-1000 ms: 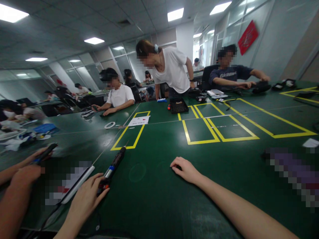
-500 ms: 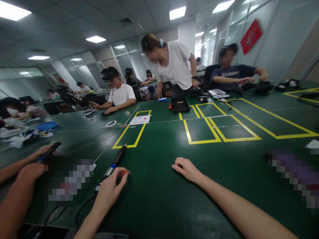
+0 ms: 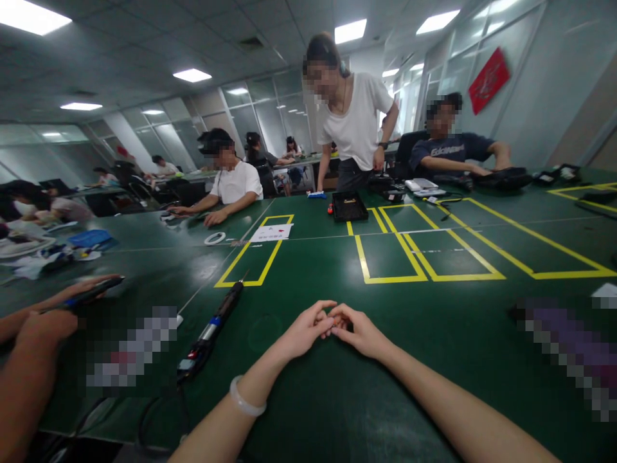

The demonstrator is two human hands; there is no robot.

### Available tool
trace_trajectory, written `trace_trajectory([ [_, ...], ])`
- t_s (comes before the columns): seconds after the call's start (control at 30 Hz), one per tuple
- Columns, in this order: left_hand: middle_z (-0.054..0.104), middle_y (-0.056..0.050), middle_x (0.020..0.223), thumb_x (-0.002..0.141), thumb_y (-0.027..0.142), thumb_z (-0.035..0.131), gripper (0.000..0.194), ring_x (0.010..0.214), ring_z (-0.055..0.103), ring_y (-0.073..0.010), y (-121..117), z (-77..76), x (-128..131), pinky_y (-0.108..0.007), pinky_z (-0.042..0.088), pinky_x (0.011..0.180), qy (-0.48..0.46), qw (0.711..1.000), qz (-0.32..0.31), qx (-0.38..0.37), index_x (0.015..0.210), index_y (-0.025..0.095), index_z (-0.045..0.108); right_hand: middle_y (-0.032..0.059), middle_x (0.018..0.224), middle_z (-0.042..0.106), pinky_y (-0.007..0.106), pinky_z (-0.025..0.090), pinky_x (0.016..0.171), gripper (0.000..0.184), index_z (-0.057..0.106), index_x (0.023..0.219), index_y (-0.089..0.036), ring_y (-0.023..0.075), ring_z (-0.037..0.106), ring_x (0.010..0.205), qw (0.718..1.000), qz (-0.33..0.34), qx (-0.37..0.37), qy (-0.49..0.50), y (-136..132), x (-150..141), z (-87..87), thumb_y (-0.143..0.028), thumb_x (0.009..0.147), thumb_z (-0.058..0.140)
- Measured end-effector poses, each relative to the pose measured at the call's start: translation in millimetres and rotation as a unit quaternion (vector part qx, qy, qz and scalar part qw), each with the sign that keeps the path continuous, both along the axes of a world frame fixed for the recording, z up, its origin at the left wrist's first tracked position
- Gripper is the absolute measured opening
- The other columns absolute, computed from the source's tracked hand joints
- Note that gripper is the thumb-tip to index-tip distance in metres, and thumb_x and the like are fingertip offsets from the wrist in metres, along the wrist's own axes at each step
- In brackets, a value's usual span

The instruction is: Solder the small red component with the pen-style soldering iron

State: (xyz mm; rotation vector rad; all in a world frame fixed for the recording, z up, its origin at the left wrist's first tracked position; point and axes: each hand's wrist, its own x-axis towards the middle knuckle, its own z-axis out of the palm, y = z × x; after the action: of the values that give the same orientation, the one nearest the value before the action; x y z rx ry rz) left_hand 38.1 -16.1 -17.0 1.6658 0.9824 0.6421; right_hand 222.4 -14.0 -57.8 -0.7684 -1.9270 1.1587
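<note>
My left hand (image 3: 303,332), with a pale bracelet on its wrist, and my right hand (image 3: 360,332) meet fingertip to fingertip on the green table (image 3: 313,399). Both sets of fingers are pinched together around the meeting point, and whatever sits between them is too small to make out. A black pen-shaped power tool (image 3: 214,326) with a silver-blue band and a cable lies on the table to the left of my left hand, untouched.
A co-worker's hands at the left edge hold a black tool (image 3: 94,292) beside a blurred object (image 3: 130,350). Yellow taped rectangles (image 3: 385,257), a black tray (image 3: 349,206), a white sheet (image 3: 270,233) and a white ring (image 3: 213,238) lie farther off. People sit and stand opposite.
My left hand let go of the black tool, picked up something small and orange, and swung right to meet my right hand. The standing person opposite straightened up.
</note>
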Motion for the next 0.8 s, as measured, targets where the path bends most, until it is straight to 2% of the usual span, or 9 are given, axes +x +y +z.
trace_trajectory([
  [0.1, 0.052, 0.004, 0.070, 0.087, 0.043, 0.052, 0.051, 0.065, 0.052, -0.0102, 1.8, -7.7, -0.9, -0.026, 0.043, 0.066, -0.012, 1.000, 0.016, -0.011, 0.128, 0.015, 0.045, 0.0008, 0.082, 0.065, 0.024, 0.045, 0.066, 0.013, 0.055, 0.099, -0.017, 0.0117, 0.057, 0.069, 1.000, -0.010, -0.002, -0.003, -0.3, -0.9, 1.4, -0.020, 0.087, 0.055],
  [0.2, 0.054, 0.003, 0.073, 0.089, 0.041, 0.048, 0.042, 0.069, 0.055, -0.0112, 1.5, -10.2, -3.8, -0.027, 0.044, 0.071, -0.003, 0.999, 0.041, 0.014, 0.122, 0.015, 0.049, 0.0002, 0.080, 0.063, 0.023, 0.044, 0.064, 0.010, 0.056, 0.095, -0.018, 0.0118, 0.057, 0.069, 0.999, -0.043, 0.007, 0.000, 1.6, -0.6, -0.6, -0.018, 0.085, 0.056],
  [0.3, 0.060, -0.001, 0.084, 0.090, 0.038, 0.046, 0.031, 0.080, 0.057, -0.0127, 0.0, -9.9, -6.1, -0.029, 0.044, 0.078, 0.012, 0.996, 0.062, 0.059, 0.111, 0.016, 0.054, 0.0005, 0.081, 0.062, 0.023, 0.044, 0.065, 0.009, 0.055, 0.093, -0.018, 0.0122, 0.057, 0.072, 0.997, -0.082, 0.016, 0.000, 5.4, 1.3, -4.3, -0.018, 0.084, 0.057],
  [0.4, 0.062, -0.005, 0.100, 0.085, 0.033, 0.054, 0.028, 0.088, 0.059, -0.0145, -2.6, -9.0, -5.4, -0.030, 0.046, 0.082, 0.044, 0.992, 0.063, 0.098, 0.109, 0.018, 0.055, -0.0001, 0.081, 0.061, 0.024, 0.045, 0.066, 0.009, 0.054, 0.092, -0.018, 0.0123, 0.056, 0.071, 0.994, -0.108, 0.028, -0.013, 8.0, 2.9, -6.7, -0.021, 0.084, 0.059],
  [0.47, 0.062, -0.005, 0.105, 0.082, 0.030, 0.057, 0.028, 0.090, 0.059, -0.0151, -4.5, -8.3, -3.7, -0.030, 0.046, 0.083, 0.069, 0.987, 0.065, 0.127, 0.109, 0.019, 0.056, -0.0002, 0.080, 0.061, 0.024, 0.045, 0.066, 0.010, 0.055, 0.091, -0.018, 0.0124, 0.056, 0.070, 0.993, -0.109, 0.035, -0.022, 8.1, 2.8, -7.0, -0.021, 0.083, 0.059],
  [0.57, 0.063, -0.005, 0.101, 0.083, 0.029, 0.056, 0.024, 0.089, 0.060, -0.0152, -6.4, -6.6, -1.7, -0.030, 0.047, 0.083, 0.084, 0.981, 0.070, 0.160, 0.104, 0.019, 0.059, 0.0001, 0.080, 0.061, 0.024, 0.045, 0.067, 0.009, 0.055, 0.091, -0.018, 0.0127, 0.057, 0.071, 0.994, -0.097, 0.045, -0.034, 6.7, 1.6, -6.7, -0.021, 0.084, 0.059],
  [0.7, 0.064, -0.004, 0.098, 0.086, 0.032, 0.053, 0.021, 0.087, 0.061, -0.0150, -7.1, -4.0, -1.9, -0.029, 0.047, 0.083, 0.078, 0.981, 0.070, 0.161, 0.101, 0.019, 0.059, 0.0009, 0.083, 0.062, 0.025, 0.045, 0.068, 0.013, 0.057, 0.095, -0.018, 0.0132, 0.057, 0.073, 0.994, -0.096, 0.046, -0.033, 5.7, 1.0, -6.4, -0.025, 0.085, 0.060],
  [0.8, 0.064, -0.003, 0.098, 0.088, 0.035, 0.050, 0.024, 0.090, 0.061, -0.0151, -7.9, -2.4, -1.9, -0.029, 0.047, 0.085, 0.069, 0.984, 0.068, 0.153, 0.105, 0.019, 0.058, 0.0002, 0.078, 0.061, 0.023, 0.043, 0.065, 0.013, 0.058, 0.090, -0.017, 0.0128, 0.056, 0.070, 0.994, -0.100, 0.033, -0.032, 6.3, 2.4, -5.2, -0.030, 0.086, 0.059],
])
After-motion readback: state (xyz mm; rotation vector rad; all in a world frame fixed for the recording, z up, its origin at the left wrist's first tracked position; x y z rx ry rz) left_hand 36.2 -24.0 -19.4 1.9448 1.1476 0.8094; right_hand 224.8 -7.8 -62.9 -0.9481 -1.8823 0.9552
